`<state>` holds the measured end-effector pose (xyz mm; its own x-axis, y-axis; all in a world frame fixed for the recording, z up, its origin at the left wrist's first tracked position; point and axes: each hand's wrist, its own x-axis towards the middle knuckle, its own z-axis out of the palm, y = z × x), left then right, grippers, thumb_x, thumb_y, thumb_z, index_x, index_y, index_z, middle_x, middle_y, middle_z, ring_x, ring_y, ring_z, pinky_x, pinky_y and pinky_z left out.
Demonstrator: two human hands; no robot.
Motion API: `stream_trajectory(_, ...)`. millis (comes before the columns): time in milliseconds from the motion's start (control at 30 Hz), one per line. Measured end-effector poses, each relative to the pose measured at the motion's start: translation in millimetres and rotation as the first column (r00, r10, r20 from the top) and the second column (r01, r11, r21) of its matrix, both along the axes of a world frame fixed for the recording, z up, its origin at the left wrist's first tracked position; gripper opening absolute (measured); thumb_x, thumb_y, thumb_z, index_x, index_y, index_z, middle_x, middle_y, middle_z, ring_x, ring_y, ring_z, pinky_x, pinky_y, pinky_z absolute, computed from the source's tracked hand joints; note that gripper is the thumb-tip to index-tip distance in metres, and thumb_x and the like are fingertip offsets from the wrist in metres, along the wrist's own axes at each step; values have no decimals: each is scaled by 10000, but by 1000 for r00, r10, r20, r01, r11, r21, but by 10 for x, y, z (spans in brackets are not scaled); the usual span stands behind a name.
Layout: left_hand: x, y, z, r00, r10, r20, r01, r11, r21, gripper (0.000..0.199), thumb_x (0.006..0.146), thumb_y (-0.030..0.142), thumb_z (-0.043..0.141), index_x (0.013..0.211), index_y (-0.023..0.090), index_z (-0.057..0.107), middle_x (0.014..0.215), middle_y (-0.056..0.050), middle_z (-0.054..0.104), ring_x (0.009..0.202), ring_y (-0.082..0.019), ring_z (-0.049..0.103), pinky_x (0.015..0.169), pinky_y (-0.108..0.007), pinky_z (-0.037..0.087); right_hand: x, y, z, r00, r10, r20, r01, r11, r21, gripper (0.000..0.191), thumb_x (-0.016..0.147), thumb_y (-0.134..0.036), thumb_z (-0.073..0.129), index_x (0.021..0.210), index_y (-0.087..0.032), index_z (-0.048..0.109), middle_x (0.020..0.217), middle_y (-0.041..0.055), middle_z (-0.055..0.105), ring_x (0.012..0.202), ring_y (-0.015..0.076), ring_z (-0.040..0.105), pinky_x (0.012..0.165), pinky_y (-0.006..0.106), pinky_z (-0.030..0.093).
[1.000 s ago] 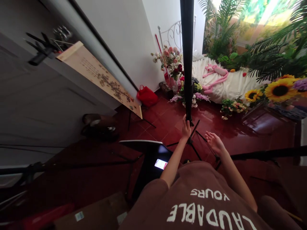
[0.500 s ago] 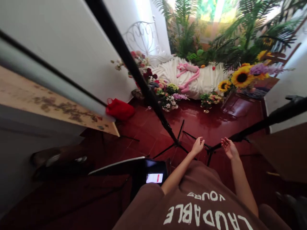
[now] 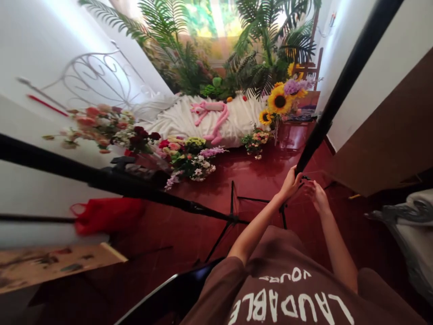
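Observation:
A black stand pole [image 3: 318, 131] rises from a tripod base on the floor toward the upper right. My left hand [image 3: 291, 183] is wrapped round its lower part. Close beside a small black knob [image 3: 306, 178] on the pole is my right hand [image 3: 317, 195], its fingers apart and slightly blurred, with nothing seen in it. A second black pole [image 3: 135, 188] runs from the left edge down to another tripod base [image 3: 233, 218] left of my hands.
Flower bunches [image 3: 189, 158] stand before a white-draped bed [image 3: 169, 119] bearing a pink plush toy [image 3: 219, 119]. Sunflowers [image 3: 280, 101] are farther right. A red bag [image 3: 104, 215] lies left, above a painted panel [image 3: 61, 266]. A brown board [image 3: 385, 131] leans at right.
The view has turned right. My left hand has moved to the right-hand pole and closed round it. The pole now stands more upright; my right hand is near its knob.

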<state>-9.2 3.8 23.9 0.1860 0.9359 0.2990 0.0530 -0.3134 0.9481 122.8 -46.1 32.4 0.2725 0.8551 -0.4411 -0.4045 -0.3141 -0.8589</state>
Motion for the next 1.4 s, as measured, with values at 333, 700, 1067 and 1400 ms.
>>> stream_trajectory(333, 60, 78, -20, 999, 21, -28, -20, 1000, 19, 249, 948, 390, 412, 1055, 180, 492, 955, -63, 613, 829, -140, 591, 780, -268, 463, -42, 160, 172, 972, 105, 208, -137, 979, 148, 445, 703, -454, 726, 1055, -237, 564, 773, -8, 691, 561, 120, 624, 514, 239, 531)
stream_trajectory(700, 126, 68, -61, 996, 82, -32, -81, 996, 27, 259, 945, 412, 416, 1037, 182, 492, 909, -62, 625, 749, -132, 592, 707, -251, 470, 49, 252, 97, 962, 187, 197, -201, 978, 56, 413, 660, -579, 737, 740, -219, 552, 709, 2, 667, 516, 98, 560, 487, 220, 488)
stream_trajectory(1067, 172, 56, -33, 990, 137, -34, -136, 990, 44, 247, 944, 414, 409, 970, 188, 505, 846, -44, 613, 712, -128, 579, 691, -248, 448, 384, 387, 73, 834, 374, 405, -493, 835, 243, 464, 560, -532, 811, 822, -230, 574, 763, -19, 634, 662, 121, 559, 630, 254, 451)
stream_trajectory(1400, 197, 53, -37, 990, 142, -17, -142, 990, 26, 204, 944, 386, 406, 948, 199, 487, 804, -17, 590, 677, -112, 557, 680, -241, 441, 459, 529, 37, 650, 81, 755, -537, 752, 382, 274, 680, -451, 763, 677, -211, 629, 832, 3, 522, 662, 113, 481, 630, 268, 451)
